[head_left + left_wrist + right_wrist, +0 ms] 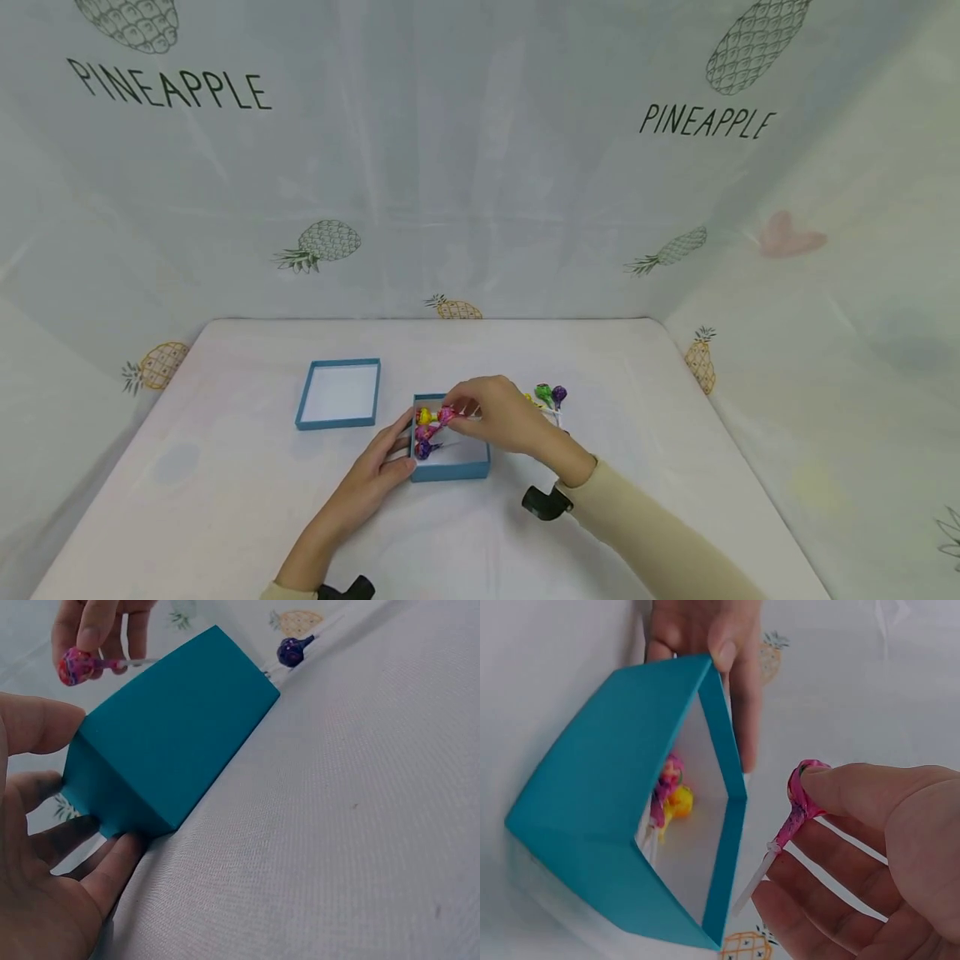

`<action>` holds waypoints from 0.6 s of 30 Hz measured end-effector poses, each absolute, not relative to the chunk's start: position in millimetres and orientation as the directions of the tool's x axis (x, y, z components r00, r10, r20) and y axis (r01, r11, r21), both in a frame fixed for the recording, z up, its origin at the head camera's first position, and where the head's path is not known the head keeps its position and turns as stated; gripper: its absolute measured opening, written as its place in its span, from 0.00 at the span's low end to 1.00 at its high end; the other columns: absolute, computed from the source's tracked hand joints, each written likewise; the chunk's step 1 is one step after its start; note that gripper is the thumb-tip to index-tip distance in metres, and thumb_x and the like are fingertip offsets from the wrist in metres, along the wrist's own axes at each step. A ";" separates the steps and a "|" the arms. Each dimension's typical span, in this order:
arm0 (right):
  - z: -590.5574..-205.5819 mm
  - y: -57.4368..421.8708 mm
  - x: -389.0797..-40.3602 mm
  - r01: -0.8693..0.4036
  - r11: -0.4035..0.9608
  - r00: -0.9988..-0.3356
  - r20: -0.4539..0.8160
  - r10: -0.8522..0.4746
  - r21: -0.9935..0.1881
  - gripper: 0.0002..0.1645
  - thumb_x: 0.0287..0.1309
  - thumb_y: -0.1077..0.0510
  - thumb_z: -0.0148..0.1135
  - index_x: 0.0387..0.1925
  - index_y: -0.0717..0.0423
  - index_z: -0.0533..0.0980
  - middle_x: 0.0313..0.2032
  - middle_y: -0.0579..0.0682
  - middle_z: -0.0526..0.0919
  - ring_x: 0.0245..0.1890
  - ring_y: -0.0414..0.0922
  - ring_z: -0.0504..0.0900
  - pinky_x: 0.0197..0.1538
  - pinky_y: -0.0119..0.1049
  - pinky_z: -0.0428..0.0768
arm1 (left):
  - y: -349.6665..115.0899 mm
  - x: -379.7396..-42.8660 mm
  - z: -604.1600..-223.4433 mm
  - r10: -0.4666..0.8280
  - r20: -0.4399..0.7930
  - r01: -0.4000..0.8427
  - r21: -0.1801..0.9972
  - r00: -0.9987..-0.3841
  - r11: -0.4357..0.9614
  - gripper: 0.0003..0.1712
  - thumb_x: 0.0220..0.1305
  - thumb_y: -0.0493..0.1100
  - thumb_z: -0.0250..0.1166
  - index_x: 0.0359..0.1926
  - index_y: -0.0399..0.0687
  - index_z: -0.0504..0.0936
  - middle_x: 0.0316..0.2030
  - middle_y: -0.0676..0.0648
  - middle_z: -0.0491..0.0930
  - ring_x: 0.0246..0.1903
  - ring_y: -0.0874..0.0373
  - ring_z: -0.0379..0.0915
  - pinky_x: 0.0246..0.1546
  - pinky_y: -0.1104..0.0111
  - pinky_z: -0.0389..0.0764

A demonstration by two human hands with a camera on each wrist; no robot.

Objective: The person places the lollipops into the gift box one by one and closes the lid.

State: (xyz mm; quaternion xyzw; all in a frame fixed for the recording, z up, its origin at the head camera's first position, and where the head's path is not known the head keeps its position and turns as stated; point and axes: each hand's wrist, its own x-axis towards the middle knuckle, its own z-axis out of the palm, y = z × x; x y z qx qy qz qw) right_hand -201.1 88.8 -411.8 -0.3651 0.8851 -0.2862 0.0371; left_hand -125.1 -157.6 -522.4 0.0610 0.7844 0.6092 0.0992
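My right hand (pixel 498 414) pinches a pink-wrapped lollipop (pixel 799 802) by its head, its white stick pointing away from the thumb. The hand is over the open blue box (pixel 450 472). Inside that box, along its left side, lie a yellow lollipop (pixel 424 416), another pink lollipop (pixel 425 432) and a purple lollipop (pixel 423 450). My left hand (pixel 373 467) rests against the box's left side, fingers spread along the wall and thumb at the near corner. In the left wrist view the fingers (pixel 112 874) touch the box's end.
To the left of the box lies a shallow blue-rimmed lid (pixel 337 425), white inside. Right of the box, partly behind my right hand, are more lollipops, among them a green one (pixel 543 393) and a purple one (pixel 558 395). A white cloth covers the table (pixel 600 358).
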 end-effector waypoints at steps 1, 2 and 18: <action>-413.3 86.2 -200.9 -0.625 0.565 -0.727 0.139 -0.672 -0.539 0.13 0.65 0.56 0.75 0.50 0.51 0.88 0.38 0.42 0.90 0.38 0.38 0.84 0.42 0.29 0.83 | -157.7 -125.5 -522.7 0.219 -0.079 -0.022 0.968 -0.973 0.249 0.40 0.78 0.51 0.61 0.84 0.71 0.57 0.80 0.47 0.60 0.76 0.43 0.63 0.69 0.54 0.75; -415.4 84.0 -200.9 -0.625 0.559 -0.723 0.135 -0.677 -0.545 0.13 0.65 0.57 0.76 0.50 0.51 0.88 0.38 0.42 0.90 0.38 0.38 0.84 0.41 0.29 0.82 | -157.8 -125.7 -522.9 0.221 -0.077 -0.021 0.969 -0.972 0.248 0.40 0.78 0.50 0.61 0.84 0.71 0.57 0.80 0.47 0.60 0.76 0.43 0.63 0.68 0.56 0.75; -441.2 68.0 -203.3 -0.634 0.539 -0.685 0.079 -0.725 -0.554 0.12 0.66 0.57 0.75 0.50 0.53 0.87 0.40 0.43 0.90 0.36 0.31 0.84 0.42 0.22 0.81 | -158.2 -127.5 -523.8 0.236 -0.080 -0.025 0.973 -0.969 0.229 0.40 0.79 0.50 0.62 0.85 0.69 0.56 0.80 0.46 0.60 0.75 0.43 0.64 0.62 0.72 0.73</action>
